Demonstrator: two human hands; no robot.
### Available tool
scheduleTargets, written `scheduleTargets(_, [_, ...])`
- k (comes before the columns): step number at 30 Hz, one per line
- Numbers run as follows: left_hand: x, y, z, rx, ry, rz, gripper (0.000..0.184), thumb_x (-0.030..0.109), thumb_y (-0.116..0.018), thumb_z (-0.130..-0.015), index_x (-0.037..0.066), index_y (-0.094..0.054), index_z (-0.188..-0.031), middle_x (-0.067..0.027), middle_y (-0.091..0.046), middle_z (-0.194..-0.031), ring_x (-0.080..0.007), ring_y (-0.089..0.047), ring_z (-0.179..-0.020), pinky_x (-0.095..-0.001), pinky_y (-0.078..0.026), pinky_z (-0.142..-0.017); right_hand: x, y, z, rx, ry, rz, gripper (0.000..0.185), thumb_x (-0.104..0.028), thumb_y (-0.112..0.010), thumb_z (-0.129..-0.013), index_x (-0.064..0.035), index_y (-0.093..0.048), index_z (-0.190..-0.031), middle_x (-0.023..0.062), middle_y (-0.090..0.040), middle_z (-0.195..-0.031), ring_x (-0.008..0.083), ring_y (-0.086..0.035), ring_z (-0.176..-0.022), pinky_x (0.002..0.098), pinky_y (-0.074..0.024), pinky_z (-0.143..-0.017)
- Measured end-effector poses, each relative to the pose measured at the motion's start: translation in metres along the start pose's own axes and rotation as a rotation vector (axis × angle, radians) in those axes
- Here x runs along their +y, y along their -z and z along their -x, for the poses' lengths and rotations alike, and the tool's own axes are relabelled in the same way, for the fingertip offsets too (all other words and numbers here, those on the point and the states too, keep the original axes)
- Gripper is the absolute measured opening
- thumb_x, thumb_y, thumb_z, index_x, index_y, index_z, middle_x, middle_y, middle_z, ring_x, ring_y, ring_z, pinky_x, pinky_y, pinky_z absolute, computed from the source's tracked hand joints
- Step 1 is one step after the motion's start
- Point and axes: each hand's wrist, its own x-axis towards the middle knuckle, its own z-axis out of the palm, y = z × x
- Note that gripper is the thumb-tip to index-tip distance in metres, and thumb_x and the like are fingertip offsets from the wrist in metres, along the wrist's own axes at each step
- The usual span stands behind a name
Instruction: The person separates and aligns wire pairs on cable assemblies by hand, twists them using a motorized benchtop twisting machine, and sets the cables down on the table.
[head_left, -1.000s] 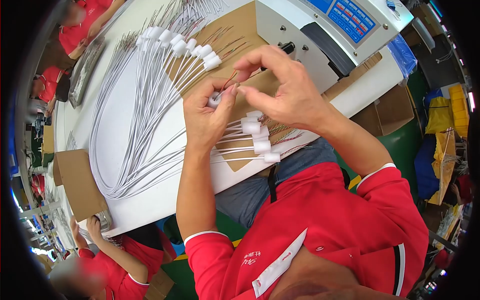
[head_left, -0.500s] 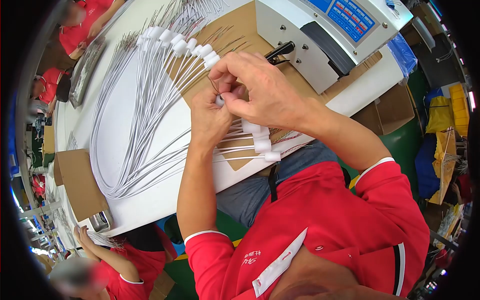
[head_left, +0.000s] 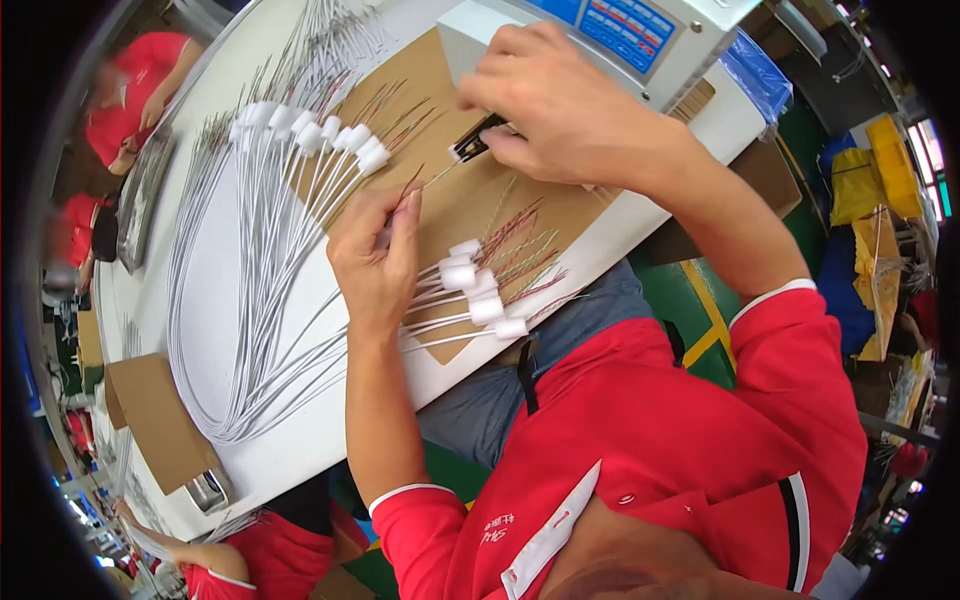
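My left hand [head_left: 378, 250] is closed in a pinch between thumb and forefinger on the end of a white cable, most of it hidden in the hand. Thin bare-looking wires [head_left: 416, 181] stick up past the fingertips, and one runs right. My right hand [head_left: 560, 115] is curled around a small black tool [head_left: 476, 138] with a pale tip, whose exact kind I cannot make out. That tip points down and left, near the wire end. White cables with foam-like white sleeves [head_left: 457, 272] lie beside my left hand, their twisted coloured wires fanning right.
More sleeved cables [head_left: 300, 130] spread at the back left over a brown cardboard sheet [head_left: 440, 110]. A white machine with a blue keypad [head_left: 630, 30] stands behind my right hand. A cardboard box [head_left: 160, 420] sits at left. Co-workers in red [head_left: 150, 70] sit around the table.
My hands have come apart: the right has moved up and away, and the black tool now points at the wires. The left still pinches the cable end. The whole view has shifted.
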Motion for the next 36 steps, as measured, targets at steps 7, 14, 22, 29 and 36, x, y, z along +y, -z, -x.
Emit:
scheduleTargets(7, [0.001,-0.010,0.001,-0.007,0.053,-0.046,0.012,0.001,-0.073,-0.095,-0.003,-0.079,-0.105,-0.0049,-0.066,-0.081,-0.0100,-0.052,-0.067,-0.0254,-0.040,-0.059,0.021,-0.019,-0.007,-0.264,0.201,0.320,0.014,-0.015,-0.071,-0.082,-0.0065,-0.074,-0.093,0.0026,-0.069,-0.092,0.0233,-0.059,-0.110,0.0415,-0.0417,-0.105])
scheduleTargets(14, [0.004,-0.018,-0.002,-0.010,0.105,-0.055,0.014,0.002,-0.073,-0.096,-0.001,-0.079,-0.108,-0.0045,-0.066,-0.082,-0.0097,-0.053,-0.067,-0.0254,-0.040,-0.059,0.020,-0.020,-0.009,-0.275,0.248,0.349,0.007,-0.013,-0.068,-0.084,-0.0086,-0.073,-0.085,0.0012,-0.068,-0.086,0.0205,-0.058,-0.107,0.0373,-0.0421,-0.101])
scheduleTargets(22, [-0.004,-0.020,-0.002,-0.018,0.112,-0.063,0.013,0.003,-0.072,-0.097,0.000,-0.079,-0.107,-0.0050,-0.067,-0.084,-0.0105,-0.057,-0.072,-0.0260,-0.043,-0.062,0.020,-0.022,-0.009,-0.277,0.238,0.367,0.007,-0.014,-0.068,-0.085,-0.0096,-0.073,-0.085,0.0014,-0.068,-0.085,0.0202,-0.058,-0.105,0.0369,-0.0415,-0.099])
scheduleTargets(29, [-0.004,-0.023,-0.003,-0.023,0.170,-0.079,0.013,0.004,-0.072,-0.098,-0.001,-0.078,-0.108,-0.0055,-0.067,-0.086,-0.0120,-0.060,-0.075,-0.0265,-0.046,-0.067,0.020,-0.022,-0.009,-0.264,0.228,0.329,0.007,-0.014,-0.068,-0.085,-0.0102,-0.074,-0.084,0.0010,-0.068,-0.085,0.0198,-0.058,-0.106,0.0372,-0.0409,-0.099])
scheduleTargets(36, [-0.008,-0.025,-0.003,-0.025,0.171,-0.064,0.012,0.005,-0.072,-0.098,-0.002,-0.077,-0.107,-0.0068,-0.069,-0.088,-0.0135,-0.062,-0.079,-0.0276,-0.049,-0.071,0.019,-0.022,-0.007,-0.251,0.218,0.343,0.008,-0.014,-0.069,-0.085,-0.0088,-0.074,-0.087,0.0016,-0.068,-0.087,0.0205,-0.059,-0.108,0.0395,-0.0413,-0.103])
